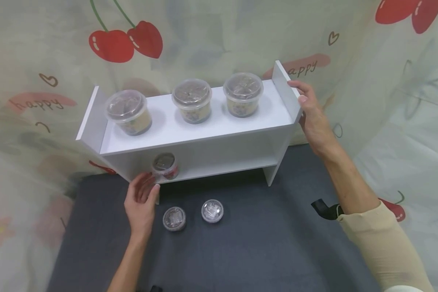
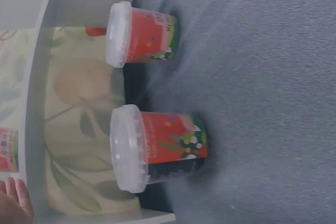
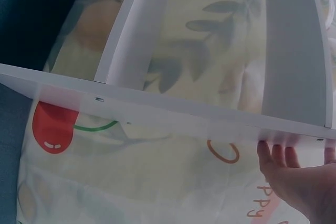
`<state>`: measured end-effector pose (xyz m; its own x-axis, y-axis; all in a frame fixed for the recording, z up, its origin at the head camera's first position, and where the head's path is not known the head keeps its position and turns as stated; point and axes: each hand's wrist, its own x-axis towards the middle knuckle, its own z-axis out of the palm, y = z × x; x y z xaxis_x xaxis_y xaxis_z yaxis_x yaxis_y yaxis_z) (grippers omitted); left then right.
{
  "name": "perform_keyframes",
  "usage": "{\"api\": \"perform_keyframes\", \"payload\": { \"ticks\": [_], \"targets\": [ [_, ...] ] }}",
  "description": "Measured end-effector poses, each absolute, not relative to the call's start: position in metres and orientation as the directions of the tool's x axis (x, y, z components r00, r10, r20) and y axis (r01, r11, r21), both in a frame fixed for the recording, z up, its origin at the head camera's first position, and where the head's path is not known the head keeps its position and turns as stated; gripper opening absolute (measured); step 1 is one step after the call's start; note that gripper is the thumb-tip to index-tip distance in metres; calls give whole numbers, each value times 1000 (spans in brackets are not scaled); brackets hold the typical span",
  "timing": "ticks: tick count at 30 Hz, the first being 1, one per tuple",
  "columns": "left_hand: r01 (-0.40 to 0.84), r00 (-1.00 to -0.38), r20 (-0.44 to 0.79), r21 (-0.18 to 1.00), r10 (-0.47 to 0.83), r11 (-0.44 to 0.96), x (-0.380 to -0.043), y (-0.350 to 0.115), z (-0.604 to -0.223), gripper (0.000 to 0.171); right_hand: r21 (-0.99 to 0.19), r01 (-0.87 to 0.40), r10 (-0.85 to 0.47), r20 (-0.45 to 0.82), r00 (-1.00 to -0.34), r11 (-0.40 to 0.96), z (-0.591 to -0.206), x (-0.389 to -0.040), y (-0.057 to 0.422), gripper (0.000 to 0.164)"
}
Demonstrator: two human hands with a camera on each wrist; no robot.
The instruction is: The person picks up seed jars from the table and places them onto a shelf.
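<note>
At the left end of a white two-tier shelf (image 1: 219,157), my left hand (image 1: 140,202) has its fingers beside a small lidded cup (image 1: 165,165) on the lower board. In the left wrist view, relaxed fingertips (image 2: 21,195) appear close to that cup's red label (image 2: 7,150), with a small gap between. My right hand (image 1: 312,115) rests on the outer face of the right side panel (image 1: 285,91), near its top. Nearly straight fingers (image 3: 278,156) touch that face in the right wrist view.
Three larger lidded tubs, left (image 1: 128,111), middle (image 1: 192,100) and right (image 1: 243,94), stand on the top board. Two lidded red cups, one left (image 1: 174,219) and one right (image 1: 212,211), stand on the dark grey surface (image 1: 263,243) before the shelf. A patterned curtain (image 1: 211,36) hangs behind.
</note>
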<state>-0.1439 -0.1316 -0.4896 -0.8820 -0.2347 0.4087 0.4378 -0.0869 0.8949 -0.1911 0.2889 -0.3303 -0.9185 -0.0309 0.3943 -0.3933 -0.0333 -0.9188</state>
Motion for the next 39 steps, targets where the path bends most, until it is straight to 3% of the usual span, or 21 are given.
{"api": "perform_keyframes", "payload": {
  "ticks": [13,24,39],
  "targets": [
    [397,-896,386,918,-217,-6,-134,-142,-505,45,-913,-405,-25,406,-913,-42,-332,-193,290,43],
    [379,-923,385,910,-2,166,-114,-141,-506,54,-914,-404,-19,404,-914,-35,-332,-193,289,42],
    [275,-961,266,919,70,282,-108,-152,-541,64,-920,-393,-16,393,-919,-18,-332,-193,288,42]
  ]
}}
